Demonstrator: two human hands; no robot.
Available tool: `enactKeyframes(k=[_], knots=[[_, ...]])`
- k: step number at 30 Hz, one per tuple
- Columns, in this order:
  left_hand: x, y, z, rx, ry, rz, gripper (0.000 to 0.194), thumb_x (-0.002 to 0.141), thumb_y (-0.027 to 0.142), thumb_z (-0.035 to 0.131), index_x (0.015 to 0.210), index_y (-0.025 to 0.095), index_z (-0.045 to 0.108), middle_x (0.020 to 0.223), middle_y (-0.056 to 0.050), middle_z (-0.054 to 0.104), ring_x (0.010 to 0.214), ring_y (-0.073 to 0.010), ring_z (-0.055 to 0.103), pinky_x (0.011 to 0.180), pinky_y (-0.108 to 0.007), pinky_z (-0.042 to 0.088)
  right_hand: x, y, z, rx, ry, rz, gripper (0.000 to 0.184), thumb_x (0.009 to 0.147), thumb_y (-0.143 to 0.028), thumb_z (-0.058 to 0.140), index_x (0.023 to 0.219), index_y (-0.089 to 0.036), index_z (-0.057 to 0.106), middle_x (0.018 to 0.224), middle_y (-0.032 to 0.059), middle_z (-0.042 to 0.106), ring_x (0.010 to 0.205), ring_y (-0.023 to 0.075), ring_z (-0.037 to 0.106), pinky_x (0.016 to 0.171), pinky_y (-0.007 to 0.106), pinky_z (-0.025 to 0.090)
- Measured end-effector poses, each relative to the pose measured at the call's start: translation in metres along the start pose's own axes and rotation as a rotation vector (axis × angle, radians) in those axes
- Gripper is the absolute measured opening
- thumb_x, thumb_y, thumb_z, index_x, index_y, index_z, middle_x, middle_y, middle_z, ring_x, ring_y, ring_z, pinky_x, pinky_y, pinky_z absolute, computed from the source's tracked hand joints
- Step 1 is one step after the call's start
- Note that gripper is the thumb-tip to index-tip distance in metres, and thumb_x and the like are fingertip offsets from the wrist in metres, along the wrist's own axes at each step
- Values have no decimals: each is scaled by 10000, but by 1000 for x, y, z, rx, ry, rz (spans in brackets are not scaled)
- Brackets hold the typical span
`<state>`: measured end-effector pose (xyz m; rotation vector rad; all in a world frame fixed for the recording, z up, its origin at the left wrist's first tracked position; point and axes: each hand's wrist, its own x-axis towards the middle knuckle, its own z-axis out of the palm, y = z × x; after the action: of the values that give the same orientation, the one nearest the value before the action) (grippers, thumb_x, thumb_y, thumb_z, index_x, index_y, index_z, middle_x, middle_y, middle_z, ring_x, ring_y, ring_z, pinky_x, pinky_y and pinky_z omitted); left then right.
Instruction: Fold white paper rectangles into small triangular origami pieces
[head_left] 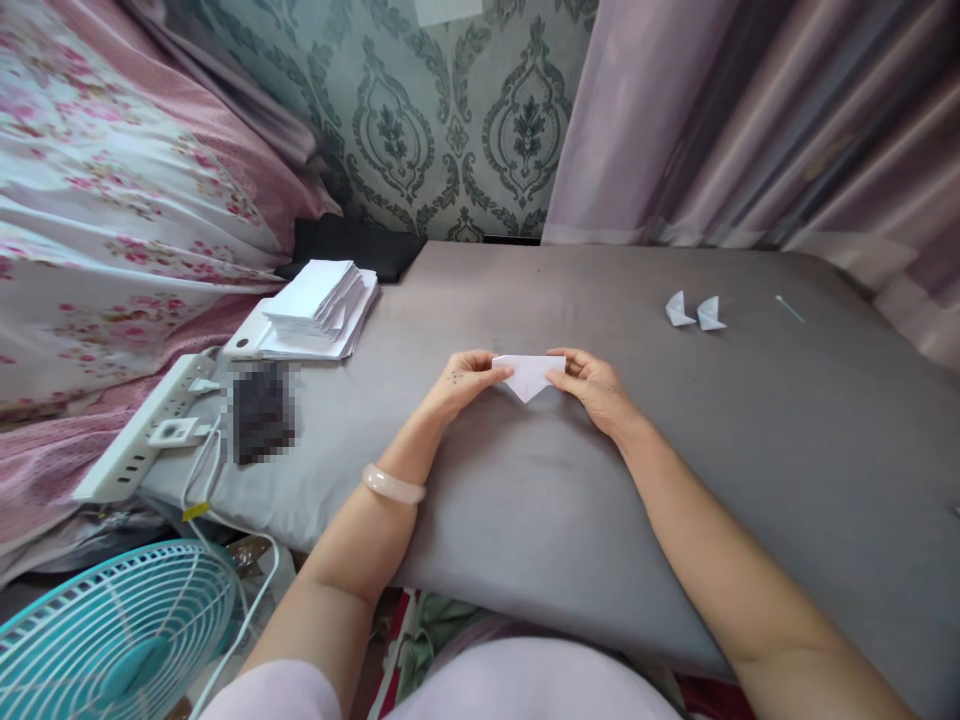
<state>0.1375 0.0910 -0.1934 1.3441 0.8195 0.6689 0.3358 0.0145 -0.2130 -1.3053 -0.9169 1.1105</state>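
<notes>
Together, a person's left hand (466, 381) and right hand (596, 389) pinch a folded white paper (529, 374) by its two sides, thumbs on the face we onlookers can see and fingers curled behind, over the middle of a grey-covered surface (750, 450); its point is toward the near side, its straight edge toward the far. A pale bangle (394, 486) circles the left forearm. Well apart to the right, two small folded paper shapes (679, 309) sit side by side, a thin stick (790, 309) beyond them. On the left, a stack of white paper (311, 290) stands near a flat black item (360, 250); nearer lie a white power strip (127, 465) and a blurred dark object (262, 412). A turquoise fan (139, 640) fills the near left corner, patterned wallpaper (457, 130) and a mauve curtain (637, 120) the far side
</notes>
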Motion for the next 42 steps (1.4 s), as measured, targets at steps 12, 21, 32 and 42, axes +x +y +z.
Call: enactKeyframes(k=[12, 21, 32, 42], knots=[[5, -14, -6, 963, 163, 870, 165, 917, 285, 551, 939, 177, 674, 878, -57, 691, 799, -160, 531, 771, -294, 446, -6, -7, -5, -1055, 24, -834, 190, 920, -249, 529, 884, -213, 713, 883, 53, 688, 839, 189, 578, 804, 344, 409], [3, -17, 5, 1557, -27, 825, 260, 960, 213, 392, 851, 159, 623, 887, -92, 638, 854, -221, 506, 729, -354, 374, -11, 7, -3, -1435, -5, -889, 234, 938, -169, 465, 892, -179, 694, 872, 73, 667, 830, 209, 525, 791, 352, 353], [1, -24, 0, 1217, -44, 455, 226, 905, 256, 506, 892, 153, 707, 914, -113, 663, 874, -231, 550, 818, -350, 429, -14, 16, -14, -1111, 0, -474, 211, 912, -336, 541, 902, -228, 722, 1033, 75, 665, 954, 231, 579, 828, 371, 437], [10, -20, -6, 854, 89, 83, 252, 789, 352, 649, 760, 118, 738, 683, -43, 615, 646, -147, 526, 657, -267, 417, 3, 12, -18, -851, 64, -213, 183, 794, -352, 633, 716, -217, 727, 1025, 67, 652, 805, 177, 606, 829, 377, 474]])
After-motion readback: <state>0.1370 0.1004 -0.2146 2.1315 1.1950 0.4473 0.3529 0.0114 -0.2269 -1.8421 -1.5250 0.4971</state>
